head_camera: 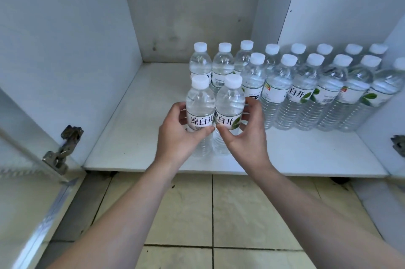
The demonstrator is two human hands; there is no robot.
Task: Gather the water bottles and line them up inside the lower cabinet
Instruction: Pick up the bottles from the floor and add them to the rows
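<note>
At the far left, the open cabinet door (26,181) swings out toward the camera, and a metal hinge (63,148) joins it to the cabinet's white left wall (65,38). The left part of the cabinet floor (135,115) is bare.

Next comes the left hand (175,135). It is wrapped around a water bottle (199,113) with a white cap, thumb in front on the label and fingers behind. Just beside it, touching, stands a second water bottle (230,111), and the right hand (247,135) holds that one the same way. Both bottles stand upright near the front of the cabinet floor, in front of the others.

Behind the two held bottles is the back row (223,65), which runs along to the right wall. I can count eight white caps in it. In front of that is the middle row (304,93), starting just right of the right hand. It shows six caps, and the last one is cut off by the picture's edge. That makes sixteen bottles in all that I can see. The rows stand close together, so the right side of the cabinet is full.

At the far right, another hinge (397,145) sits on the right wall. Below the cabinet, the floor tiles (241,214) are pale with dark lines.
</note>
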